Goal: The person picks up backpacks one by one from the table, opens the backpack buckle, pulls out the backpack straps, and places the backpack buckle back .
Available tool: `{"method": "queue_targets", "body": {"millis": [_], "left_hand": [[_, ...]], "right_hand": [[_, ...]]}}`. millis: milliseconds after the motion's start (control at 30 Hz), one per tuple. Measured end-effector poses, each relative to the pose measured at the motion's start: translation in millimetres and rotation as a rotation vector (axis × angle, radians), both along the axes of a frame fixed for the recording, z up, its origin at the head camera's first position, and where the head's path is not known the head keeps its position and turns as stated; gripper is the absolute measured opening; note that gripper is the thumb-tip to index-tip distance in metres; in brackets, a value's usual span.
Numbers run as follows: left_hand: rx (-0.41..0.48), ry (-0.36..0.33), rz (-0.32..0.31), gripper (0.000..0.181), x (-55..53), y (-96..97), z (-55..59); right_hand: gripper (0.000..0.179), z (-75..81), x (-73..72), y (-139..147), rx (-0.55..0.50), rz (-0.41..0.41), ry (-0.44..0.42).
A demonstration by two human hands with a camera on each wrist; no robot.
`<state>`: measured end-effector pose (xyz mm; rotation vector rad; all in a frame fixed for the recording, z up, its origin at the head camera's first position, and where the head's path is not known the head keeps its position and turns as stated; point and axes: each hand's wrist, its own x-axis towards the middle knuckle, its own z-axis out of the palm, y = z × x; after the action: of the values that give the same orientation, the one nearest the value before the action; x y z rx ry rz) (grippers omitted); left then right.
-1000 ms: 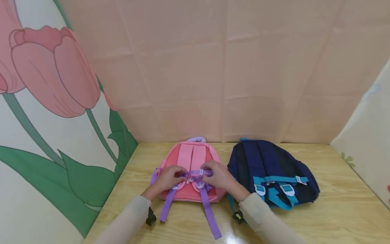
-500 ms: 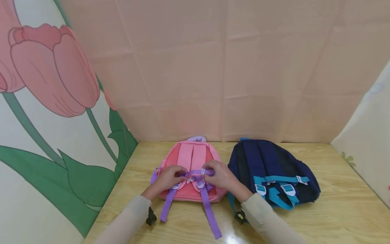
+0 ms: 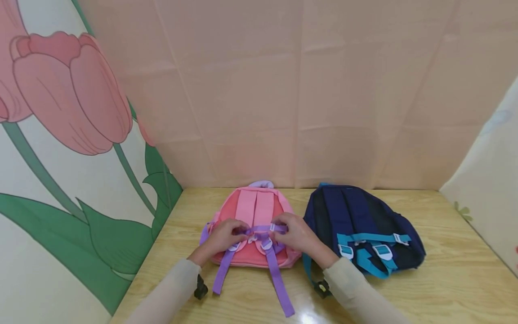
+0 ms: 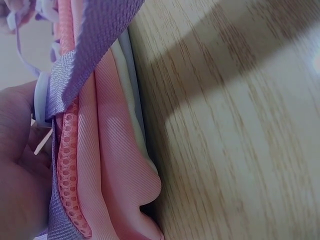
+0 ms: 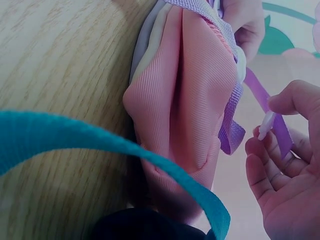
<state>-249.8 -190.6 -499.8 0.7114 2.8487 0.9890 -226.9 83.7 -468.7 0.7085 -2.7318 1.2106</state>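
Note:
A pink backpack (image 3: 265, 202) lies on the table with its shoulder straps facing up. Across those straps runs a thin purple chest strap (image 3: 261, 228), lifted a little off the bag. At its left end the fingertips of my left hand (image 3: 225, 236) pinch the strap. My right hand (image 3: 295, 233) has a white plastic slider (image 5: 266, 125) on the strap between thumb and fingers, held clear of the bag's side. Two purple webbing tails (image 3: 277, 283) hang down toward the front from white buckles (image 3: 266, 244). Fingers partly hide the left end of the chest strap.
A navy backpack (image 3: 372, 211) with turquoise straps lies just right of the pink one. One turquoise strap (image 5: 115, 137) loops near my right wrist. The wooden table (image 3: 457, 270) meets a beige cloth backdrop (image 3: 251, 90), and a tulip-printed panel (image 3: 73, 90) stands at the left.
My right hand has shifted slightly right with the white slider, and more of the purple chest strap shows between the hands. My left hand has stayed in place.

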Motion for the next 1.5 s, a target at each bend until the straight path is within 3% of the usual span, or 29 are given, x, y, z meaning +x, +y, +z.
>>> {"method": "queue_targets", "body": {"millis": [333, 833, 1067, 1500], "left_hand": [[0.004, 0.010, -0.002, 0.022, 2.0, 0.1, -1.1], [-0.005, 0.010, -0.010, 0.022, 1.7, -0.5, -3.3], [-0.006, 0.012, -0.013, 0.022, 1.0, -0.4, -3.1], [-0.049, 0.019, -0.024, 0.020, 2.8, 2.6, 5.1]], "right_hand": [[0.028, 0.9, 2.9, 2.4, 0.006, -0.026, -0.073], [0.026, -2.9, 3.0, 8.1, 0.009, 0.006, -0.013], [0.027, -5.0, 2.3, 10.5, 0.016, -0.007, -0.042], [0.022, -11.2, 0.2, 16.6, 0.042, 0.017, 0.011]]}}
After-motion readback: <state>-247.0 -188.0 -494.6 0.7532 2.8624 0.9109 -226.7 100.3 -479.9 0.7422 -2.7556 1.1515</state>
